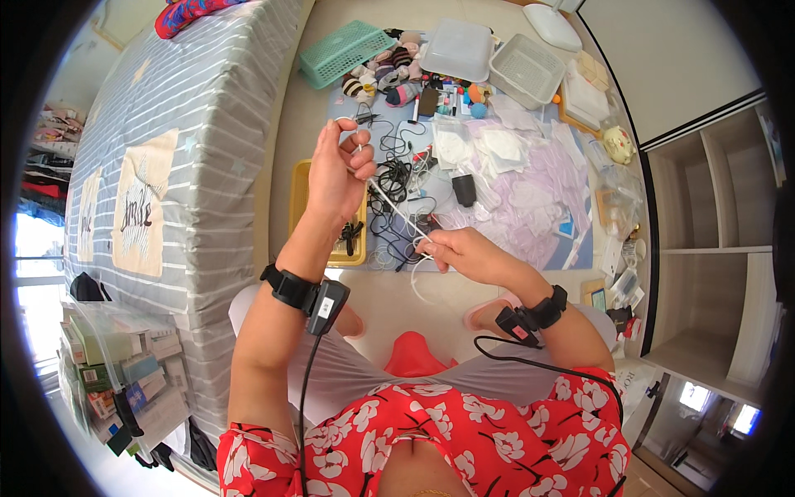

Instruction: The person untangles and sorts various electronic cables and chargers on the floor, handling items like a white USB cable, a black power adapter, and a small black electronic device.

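Note:
A white cable (399,211) runs slantwise between my two hands, pulled fairly straight. My left hand (341,158) is raised with its fingers curled around the upper end of the cable. Between thumb and fingers my right hand (459,250) pinches it lower down, and a loose curved end (416,289) hangs below. Behind the cable lies a tangle of black cables (392,180) on a blue mat (388,253). A yellow plastic basket (300,205) with dark items in it stands partly hidden behind my left forearm.
Plastic-wrapped white and lilac items (522,180) cover the mat's right side. Rolled socks (404,93), a green basket (348,53), a translucent bin (456,50) and a grey basket (528,71) stand at the back. A bed (230,124) borders the left, open shelves (689,192) the right.

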{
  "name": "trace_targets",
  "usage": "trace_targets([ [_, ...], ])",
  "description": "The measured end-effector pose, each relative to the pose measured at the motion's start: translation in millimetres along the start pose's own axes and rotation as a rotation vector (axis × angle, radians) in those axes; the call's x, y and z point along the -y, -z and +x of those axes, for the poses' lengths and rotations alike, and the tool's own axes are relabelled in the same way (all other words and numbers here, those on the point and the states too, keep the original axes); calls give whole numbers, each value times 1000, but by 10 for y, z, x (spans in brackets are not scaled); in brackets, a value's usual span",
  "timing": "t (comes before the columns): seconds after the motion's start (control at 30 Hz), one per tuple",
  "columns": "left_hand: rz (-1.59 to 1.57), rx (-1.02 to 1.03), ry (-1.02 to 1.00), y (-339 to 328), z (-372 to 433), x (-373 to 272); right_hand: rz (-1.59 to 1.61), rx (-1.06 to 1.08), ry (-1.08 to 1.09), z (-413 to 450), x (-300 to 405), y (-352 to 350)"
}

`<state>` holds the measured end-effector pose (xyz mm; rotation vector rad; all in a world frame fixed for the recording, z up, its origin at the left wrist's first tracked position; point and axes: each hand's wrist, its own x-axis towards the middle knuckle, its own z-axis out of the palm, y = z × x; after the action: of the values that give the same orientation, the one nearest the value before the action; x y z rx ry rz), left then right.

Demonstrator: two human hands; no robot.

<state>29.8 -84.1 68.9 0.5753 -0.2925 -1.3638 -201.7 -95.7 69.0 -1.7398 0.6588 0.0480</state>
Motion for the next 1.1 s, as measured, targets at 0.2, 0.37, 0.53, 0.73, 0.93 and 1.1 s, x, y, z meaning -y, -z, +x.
trace_targets([
  [0.2, 1474, 96, -125, -60, -166, 338, -213, -383, 311, -28, 43, 31],
  [0.37, 1272, 620, 498, -196, -295, 391, -164, -689, 198, -74, 36, 243],
  [0.53, 760, 392, 525, -151, -215, 286, 82, -622, 188, -32, -230, 303],
  [0.73, 366, -37, 168, -316, -142, 313, 447, -225, -82, -73, -35, 203],
  [0.93, -53, -178, 199, -29, -106, 359, 489, -62, 48, 57, -274, -210],
  [1.1, 54, -397, -5, 3, -52, 235, -37, -255, -79, 50, -296, 69],
])
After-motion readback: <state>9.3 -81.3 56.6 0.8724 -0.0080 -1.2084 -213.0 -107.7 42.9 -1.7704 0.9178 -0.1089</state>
